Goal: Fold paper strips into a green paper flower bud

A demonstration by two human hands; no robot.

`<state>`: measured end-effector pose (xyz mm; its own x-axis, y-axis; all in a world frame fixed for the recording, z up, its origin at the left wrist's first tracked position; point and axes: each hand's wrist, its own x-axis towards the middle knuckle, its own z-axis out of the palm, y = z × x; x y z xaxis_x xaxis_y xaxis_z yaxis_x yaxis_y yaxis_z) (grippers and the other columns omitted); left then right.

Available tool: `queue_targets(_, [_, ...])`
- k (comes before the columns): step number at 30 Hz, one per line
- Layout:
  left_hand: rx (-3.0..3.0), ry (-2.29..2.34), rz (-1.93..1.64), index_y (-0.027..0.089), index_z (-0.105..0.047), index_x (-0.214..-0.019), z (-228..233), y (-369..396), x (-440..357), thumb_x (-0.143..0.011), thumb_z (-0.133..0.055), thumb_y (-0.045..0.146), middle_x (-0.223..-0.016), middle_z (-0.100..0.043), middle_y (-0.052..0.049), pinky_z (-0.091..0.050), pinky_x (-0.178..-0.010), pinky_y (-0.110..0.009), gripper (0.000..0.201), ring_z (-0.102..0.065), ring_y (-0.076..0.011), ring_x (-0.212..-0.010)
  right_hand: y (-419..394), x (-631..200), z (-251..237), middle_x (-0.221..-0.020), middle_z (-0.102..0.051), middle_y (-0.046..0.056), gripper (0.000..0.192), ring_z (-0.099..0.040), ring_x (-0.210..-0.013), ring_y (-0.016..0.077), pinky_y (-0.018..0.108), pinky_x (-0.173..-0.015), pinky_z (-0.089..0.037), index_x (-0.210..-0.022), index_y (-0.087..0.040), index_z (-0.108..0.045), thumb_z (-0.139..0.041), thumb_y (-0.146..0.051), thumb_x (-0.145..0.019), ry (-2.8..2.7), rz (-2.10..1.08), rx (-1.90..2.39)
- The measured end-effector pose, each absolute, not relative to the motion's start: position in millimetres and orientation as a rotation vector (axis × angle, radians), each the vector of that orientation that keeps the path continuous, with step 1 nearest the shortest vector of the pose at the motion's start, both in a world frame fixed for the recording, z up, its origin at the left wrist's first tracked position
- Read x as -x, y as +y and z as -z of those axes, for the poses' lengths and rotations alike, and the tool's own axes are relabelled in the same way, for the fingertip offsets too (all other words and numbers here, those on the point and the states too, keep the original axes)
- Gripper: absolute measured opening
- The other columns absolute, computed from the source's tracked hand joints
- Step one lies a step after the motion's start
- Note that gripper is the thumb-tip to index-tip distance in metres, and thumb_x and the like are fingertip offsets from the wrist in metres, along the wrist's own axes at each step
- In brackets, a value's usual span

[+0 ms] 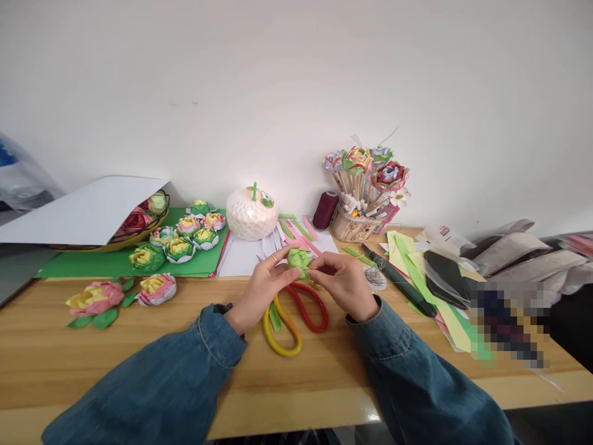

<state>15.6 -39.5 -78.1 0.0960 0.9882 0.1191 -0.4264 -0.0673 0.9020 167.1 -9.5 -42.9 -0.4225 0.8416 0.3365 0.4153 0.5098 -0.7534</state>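
Note:
A light green paper flower point(299, 261) is held above the table between both hands. My left hand point(273, 278) is closed round its left side, thumb in front and a ring on one finger. From the right, my right hand point(340, 280) pinches the flower's edge between thumb and fingers. Directly below lie scissors point(316, 316) with one red and one yellow handle loop; their blades are mostly hidden by the hands and flower. A green paper piece point(275, 317) shows inside the yellow loop.
Finished paper flowers point(180, 248) sit on green sheets at left, near a basket point(139, 232). Behind the hands are white paper point(236, 262), a white round ornament point(251, 216) and a thread spool point(325, 210). A utility knife point(401, 281) and paper strips point(445, 318) lie at right.

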Motion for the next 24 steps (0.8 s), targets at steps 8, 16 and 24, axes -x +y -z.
queue_targets(8, [-0.933, 0.729, -1.412, 0.023, -0.052, -0.116, 78.6, -37.0, -14.1, -0.066, -0.067, 0.016, -0.104, -0.063, -0.003, -0.043, -0.085, -0.032, 0.053, -0.057, -0.0172, -0.095, -9.2, -169.4, 36.0, -0.066, -0.057, 0.003, 0.019, -0.048, -0.055, 0.0100, 0.023, -0.053, -0.040, -0.074, -0.012, -0.062, -0.055, -0.030, -0.076, -1.988, -1.080, 0.909])
queue_targets(16, [-0.995, 0.689, -1.357, 0.024, -0.055, -0.114, 79.9, -36.7, -12.7, -0.063, -0.069, 0.012, -0.101, -0.064, -0.003, -0.045, -0.078, -0.026, 0.055, -0.058, -0.0148, -0.088, -5.9, -175.6, 30.6, -0.056, -0.054, -0.002, 0.018, -0.046, -0.052, 0.0074, 0.022, -0.053, -0.038, -0.063, -0.012, -0.062, -0.068, -0.028, -0.065, -1.829, -1.416, 0.867])
queue_targets(24, [-1.015, 0.679, -1.340, 0.025, -0.056, -0.111, 80.7, -36.6, -12.6, -0.062, -0.069, 0.010, -0.103, -0.063, -0.002, -0.046, -0.076, -0.024, 0.054, -0.058, -0.0138, -0.088, -6.2, -173.2, 34.7, -0.057, -0.055, -0.002, 0.018, -0.047, -0.052, 0.0069, 0.022, -0.052, -0.038, -0.062, -0.012, -0.060, -0.070, -0.027, -0.062, -1.809, -1.449, 0.860])
